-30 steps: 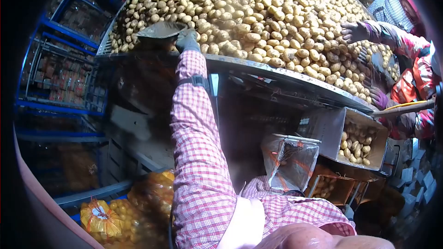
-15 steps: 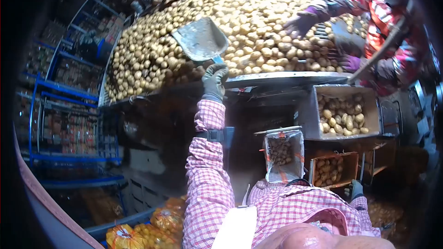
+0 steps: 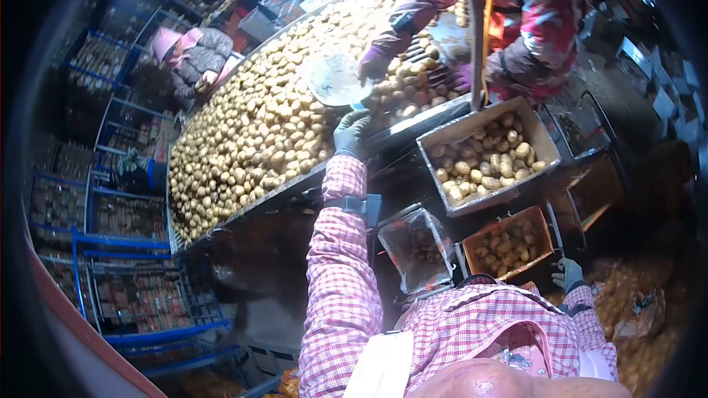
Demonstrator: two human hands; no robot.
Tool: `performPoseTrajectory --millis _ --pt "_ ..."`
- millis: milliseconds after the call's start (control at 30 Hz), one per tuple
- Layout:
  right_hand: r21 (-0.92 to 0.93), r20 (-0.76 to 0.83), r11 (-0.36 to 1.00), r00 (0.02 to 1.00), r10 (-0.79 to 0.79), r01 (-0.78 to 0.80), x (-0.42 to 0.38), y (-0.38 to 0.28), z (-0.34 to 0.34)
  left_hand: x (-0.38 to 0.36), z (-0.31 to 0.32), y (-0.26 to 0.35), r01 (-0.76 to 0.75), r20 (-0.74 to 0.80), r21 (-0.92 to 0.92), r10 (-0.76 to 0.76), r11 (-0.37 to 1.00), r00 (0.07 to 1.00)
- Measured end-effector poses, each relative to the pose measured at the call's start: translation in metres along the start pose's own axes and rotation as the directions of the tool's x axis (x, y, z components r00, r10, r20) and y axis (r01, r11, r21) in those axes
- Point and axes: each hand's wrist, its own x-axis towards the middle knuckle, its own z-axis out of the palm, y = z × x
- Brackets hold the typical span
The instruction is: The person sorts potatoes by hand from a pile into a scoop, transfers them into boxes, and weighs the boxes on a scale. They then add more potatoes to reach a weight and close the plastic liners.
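My gloved left hand (image 3: 352,135) is closed around the short blue handle of a pale, dustpan-like scoop (image 3: 330,79). The scoop lies over the potatoes (image 3: 254,129) heaped on the sorting table, with no potatoes clearly seen in it. A co-worker's purple-gloved hand (image 3: 375,64) is right beside its edge. Low on the right, my gloved right hand (image 3: 568,274) is at the near right corner of a brown box (image 3: 547,245) with potatoes inside. Its fingers look curled, and what they grip is hard to make out.
A larger box of potatoes (image 3: 435,166) stands against the table's front edge (image 3: 413,119). Left of the brown box is a plastic-lined crate (image 3: 394,247). The co-worker (image 3: 549,22) stands at the right, another person (image 3: 199,59) at the far left side. Blue racks (image 3: 110,239) line the left.
My view has turned to the right. The scoop in my left hand has shifted right along the table, close to the co-worker's hand. My right hand stays low by the brown box.
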Motion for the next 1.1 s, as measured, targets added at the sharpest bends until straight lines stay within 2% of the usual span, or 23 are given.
performPoseTrajectory --millis 67,100,133,167,200,233,300,333,367,400,467,567,600,700,733,767,833,867,967,1000,1100 --pt "0.021 0.046 1.000 0.999 -0.011 0.010 0.005 0.003 -0.008 -0.012 0.033 0.022 -0.020 0.041 0.087 0.016 0.996 0.999" --pt "0.011 0.113 0.982 0.976 -0.188 0.188 -0.024 -0.007 -0.005 -0.006 0.050 0.014 0.019 0.065 -0.105 -0.012 0.994 0.998" --pt "0.060 0.106 0.986 0.981 -0.163 0.157 -0.012 -0.005 -0.010 -0.026 0.074 0.033 0.109 -0.011 -0.033 -0.110 0.993 0.994" --pt "0.111 0.099 0.986 0.986 -0.137 0.126 0.001 -0.002 -0.015 -0.048 0.096 0.037 0.077 0.010 -0.093 -0.076 0.993 0.997" --pt "0.161 0.092 0.982 0.989 -0.112 0.096 0.013 0.001 -0.021 -0.054 0.100 0.024 0.031 0.091 -0.062 -0.025 0.998 0.996" --pt "0.199 0.109 0.980 0.993 -0.035 0.013 0.021 -0.004 -0.025 -0.070 0.108 0.008 0.113 0.134 -0.009 -0.111 0.994 0.985" --pt "0.076 0.069 0.997 0.998 0.003 -0.009 0.026 -0.019 -0.036 -0.104 0.123 -0.024 0.258 0.216 0.119 -0.278 0.959 0.936" --pt "0.026 0.078 0.999 0.997 -0.021 0.019 0.012 -0.034 -0.038 -0.116 0.121 -0.056 0.048 0.271 0.433 -0.181 0.900 0.945" --pt "0.032 0.151 0.999 0.988 0.012 -0.017 0.018 -0.040 -0.046 -0.137 0.125 -0.080 -0.007 0.361 0.523 -0.213 0.852 0.908" --pt "-0.027 0.173 0.999 0.985 0.028 -0.023 0.012 -0.053 -0.049 -0.170 0.145 -0.088 -0.054 0.372 0.627 -0.238 0.777 0.897" --pt "-0.111 0.244 0.993 0.968 0.054 -0.028 0.000 -0.077 -0.051 -0.208 0.154 -0.133 -0.239 0.503 0.729 -0.266 0.641 0.822" --pt "-0.168 0.373 0.986 0.926 0.059 0.005 0.006 -0.099 -0.055 -0.255 0.183 -0.159 -0.401 0.444 0.895 -0.300 0.195 0.844" --pt "-0.178 0.405 0.984 0.913 0.051 0.024 0.010 -0.104 -0.057 -0.261 0.187 -0.169 -0.401 0.401 0.914 -0.301 0.065 0.865" --pt "-0.207 0.448 0.978 0.891 0.067 0.030 0.005 -0.119 -0.063 -0.269 0.202 -0.167 -0.438 0.425 0.898 -0.190 -0.030 0.885" --pt "-0.239 0.467 0.971 0.879 0.092 0.026 0.013 -0.117 -0.065 -0.265 0.205 -0.169 -0.446 0.441 0.895 -0.160 0.010 0.883" --pt "-0.228 0.473 0.974 0.876 0.098 0.013 0.020 -0.115 -0.071 -0.261 0.206 -0.172 -0.410 0.407 0.912 -0.189 0.024 0.894" --pt "-0.210 0.489 0.977 0.864 0.122 -0.019 0.026 -0.104 -0.081 -0.259 0.207 -0.178 -0.368 0.345 0.926 -0.210 -0.083 0.915" --pt "-0.199 0.485 0.977 0.858 0.168 -0.079 0.029 -0.098 -0.088 -0.258 0.205 -0.181 -0.382 0.362 0.921 -0.200 -0.073 0.911" --pt "-0.159 0.409 0.972 0.885 0.222 -0.171 0.024 -0.076 -0.111 -0.250 0.207 -0.181 -0.346 0.303 0.930 -0.273 -0.124 0.913" --pt "-0.143 0.433 0.974 0.873 0.224 -0.178 0.044 -0.052 -0.120 -0.249 0.210 -0.179 -0.342 0.293 0.929 -0.285 -0.141 0.913" --pt "-0.136 0.351 0.953 0.887 0.301 -0.270 0.047 -0.023 -0.141 -0.247 0.208 -0.181 -0.330 0.280 0.933 -0.283 -0.147 0.917"
